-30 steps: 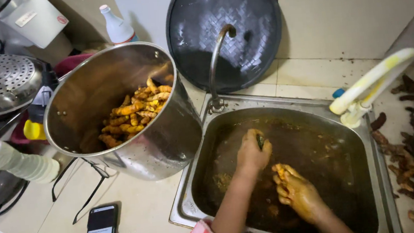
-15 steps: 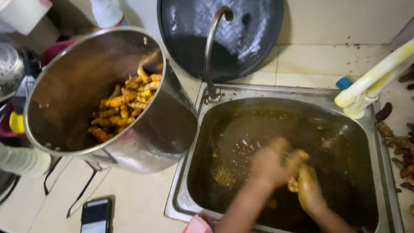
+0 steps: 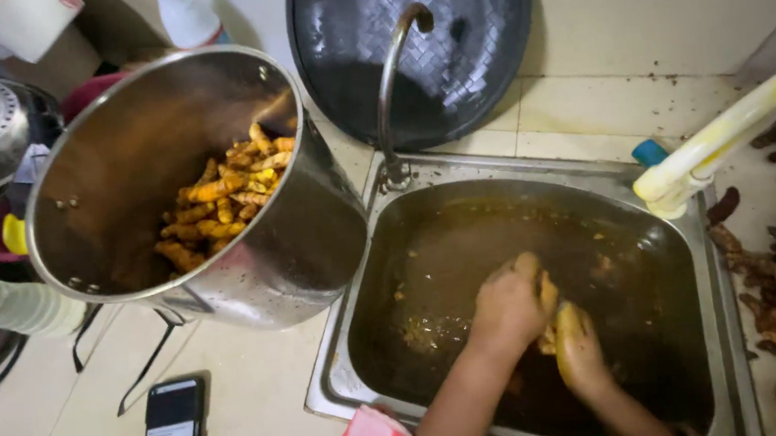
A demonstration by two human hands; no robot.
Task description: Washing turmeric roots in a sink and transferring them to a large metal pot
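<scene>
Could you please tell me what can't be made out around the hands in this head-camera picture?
- What the left hand and right hand grip: fingers and blur cover it.
- Sink bottom: murky brown water hides it.
- Phone screen: too small, cut by the edge.

My hands, left [image 3: 508, 306] and right [image 3: 579, 349], are stained yellow-orange, sunk in murky brown water in the grey steel sink [image 3: 338, 344]. Up to my left, the shiny silver metal pot [image 3: 304, 225] holds bright orange-yellow root pieces [image 3: 218, 200]. Beyond my hands leans a round black lid [image 3: 448, 44] with a woven pattern. The desk [image 3: 254, 398] is pale cream.
</scene>
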